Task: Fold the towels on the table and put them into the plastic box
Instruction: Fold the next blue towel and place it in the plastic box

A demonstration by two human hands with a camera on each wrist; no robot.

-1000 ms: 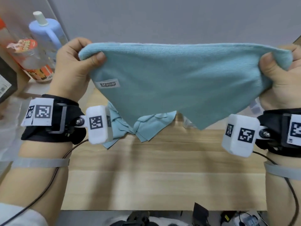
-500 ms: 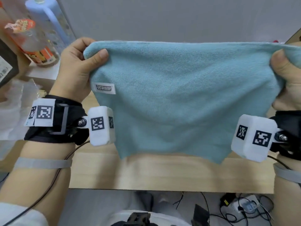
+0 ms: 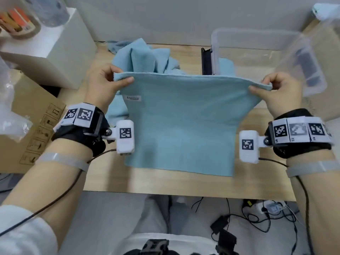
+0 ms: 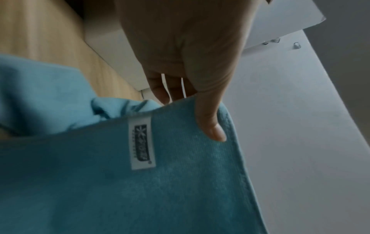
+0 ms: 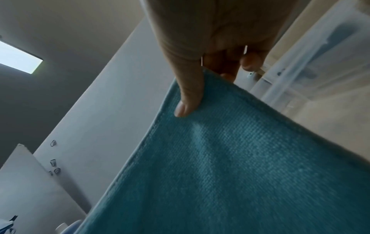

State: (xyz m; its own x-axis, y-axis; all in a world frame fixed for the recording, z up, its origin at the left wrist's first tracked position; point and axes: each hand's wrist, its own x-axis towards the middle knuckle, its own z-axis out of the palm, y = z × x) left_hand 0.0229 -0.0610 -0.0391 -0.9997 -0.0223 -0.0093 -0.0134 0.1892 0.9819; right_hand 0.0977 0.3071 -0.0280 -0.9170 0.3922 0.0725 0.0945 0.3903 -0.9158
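towel is soft, light, limp microfibre with no stiffness, so corners are the only sane grip. my left hand and right hand each pinch a top corner, thumb in front. it hangs over the table, left of the plastic box. versus a second ago: held lower, and the sheet now hangs square.

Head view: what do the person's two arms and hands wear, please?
Both hands, left hand and right hand, are bare. Each wrist carries a black strap with white square-code tags and a white camera block bearing one more code. A grey band circles each forearm, and a thin dark cable runs back. A white sleeve shows on the left arm.
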